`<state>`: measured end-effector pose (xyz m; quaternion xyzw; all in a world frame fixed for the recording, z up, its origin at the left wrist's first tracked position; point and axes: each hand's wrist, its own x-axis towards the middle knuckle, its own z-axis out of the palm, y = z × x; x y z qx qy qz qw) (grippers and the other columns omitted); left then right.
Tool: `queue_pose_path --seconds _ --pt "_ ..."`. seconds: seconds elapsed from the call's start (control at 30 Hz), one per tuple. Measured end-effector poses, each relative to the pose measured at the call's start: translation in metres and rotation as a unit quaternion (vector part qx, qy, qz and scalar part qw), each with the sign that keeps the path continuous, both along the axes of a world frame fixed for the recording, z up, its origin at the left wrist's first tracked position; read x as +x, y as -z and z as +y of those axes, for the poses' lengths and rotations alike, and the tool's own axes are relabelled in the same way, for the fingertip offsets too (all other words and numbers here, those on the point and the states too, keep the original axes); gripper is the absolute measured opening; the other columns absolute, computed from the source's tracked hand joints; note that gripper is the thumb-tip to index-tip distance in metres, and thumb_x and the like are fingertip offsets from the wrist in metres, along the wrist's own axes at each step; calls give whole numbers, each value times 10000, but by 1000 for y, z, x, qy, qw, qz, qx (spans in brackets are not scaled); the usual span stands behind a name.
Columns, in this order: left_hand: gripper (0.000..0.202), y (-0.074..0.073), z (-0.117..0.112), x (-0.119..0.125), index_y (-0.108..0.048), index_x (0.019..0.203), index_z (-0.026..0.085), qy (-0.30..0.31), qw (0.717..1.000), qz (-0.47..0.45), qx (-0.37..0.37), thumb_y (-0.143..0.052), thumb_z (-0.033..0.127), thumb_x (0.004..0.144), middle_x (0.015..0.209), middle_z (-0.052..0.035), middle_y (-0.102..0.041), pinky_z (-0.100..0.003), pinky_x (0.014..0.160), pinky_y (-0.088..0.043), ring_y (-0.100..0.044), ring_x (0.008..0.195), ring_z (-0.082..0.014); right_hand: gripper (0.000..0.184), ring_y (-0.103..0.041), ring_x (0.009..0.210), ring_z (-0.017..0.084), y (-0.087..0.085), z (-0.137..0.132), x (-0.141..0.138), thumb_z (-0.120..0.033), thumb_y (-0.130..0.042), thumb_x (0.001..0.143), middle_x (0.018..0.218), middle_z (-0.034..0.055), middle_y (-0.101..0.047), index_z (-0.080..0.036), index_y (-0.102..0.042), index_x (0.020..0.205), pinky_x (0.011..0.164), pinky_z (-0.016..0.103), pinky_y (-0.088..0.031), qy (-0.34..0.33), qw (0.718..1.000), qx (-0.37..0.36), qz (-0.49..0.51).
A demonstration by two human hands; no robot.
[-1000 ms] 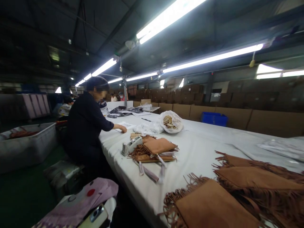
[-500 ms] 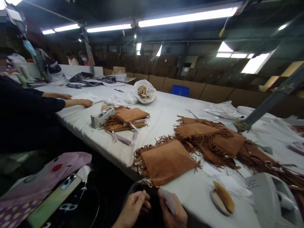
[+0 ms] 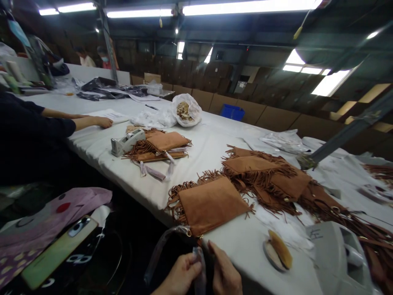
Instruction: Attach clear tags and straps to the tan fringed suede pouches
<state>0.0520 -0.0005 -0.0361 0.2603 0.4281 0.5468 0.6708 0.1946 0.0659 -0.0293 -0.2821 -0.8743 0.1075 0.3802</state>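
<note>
My left hand point(image 3: 183, 271) pinches a strap wrapped in clear plastic point(image 3: 200, 273) just below the table's front edge. Close to its right is my right hand point(image 3: 225, 271), fingers stretched out, with nothing visible in them; part of the hand is hidden. The strap joins a brown fringed suede pouch point(image 3: 215, 203) lying flat at the edge, near its small metal rings. Another stretch of the plastic-covered strap point(image 3: 158, 250) loops down on the left of my hands.
More fringed pouches point(image 3: 276, 174) lie at right, others point(image 3: 168, 141) beside a tape dispenser point(image 3: 127, 141). A grey dispenser point(image 3: 339, 258) and a yellow-brown oval piece point(image 3: 279, 250) are near right. A co-worker's hand point(image 3: 104, 122) rests at left. A phone point(image 3: 59, 252) lies lower left.
My left hand has moved right and now grips the wrapped strap, which my right hand held before. My right hand has opened. The strap's left loop shows more. The view has tilted slightly down.
</note>
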Motion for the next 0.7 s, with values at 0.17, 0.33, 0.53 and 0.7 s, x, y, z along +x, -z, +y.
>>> queue_pose_path --seconds 0.17,0.33,0.53,0.7 --pt "486 2 -8 -36 -599 751 153 -25 988 155 5 -585 638 733 535 21 -532 -210 439 -309 -438 446 -89 446 -559 1125 276 -15 31 -21 -84 -402 869 1260 152 -566 -209 -566 1265 874 444 -537 48 993 61 -86" --pt "430 -6 -28 -95 -622 773 144 -31 976 216 -22 -586 572 763 535 21 -550 -213 455 -303 -446 454 -90 448 -549 1026 280 -9 28 -64 -64 -467 833 1185 137 -589 -235 -604 1223 806 429 -524 14 986 68 -151" --pt "464 8 -33 -96 -621 658 129 -4 984 176 -37 -657 590 698 589 -20 -612 -232 525 -364 -516 529 -119 445 -528 966 257 -1 20 -76 -60 -482 832 1114 110 -592 -256 -615 1209 791 406 -489 20 993 42 -111" --pt "484 18 -13 -75 -629 654 117 -57 991 122 -17 -645 597 718 577 -14 -603 -228 528 -367 -497 510 -103 457 -513 1026 242 -1 23 -68 -68 -462 849 1157 96 -576 -266 -588 1241 833 376 -480 -9 995 23 -99"
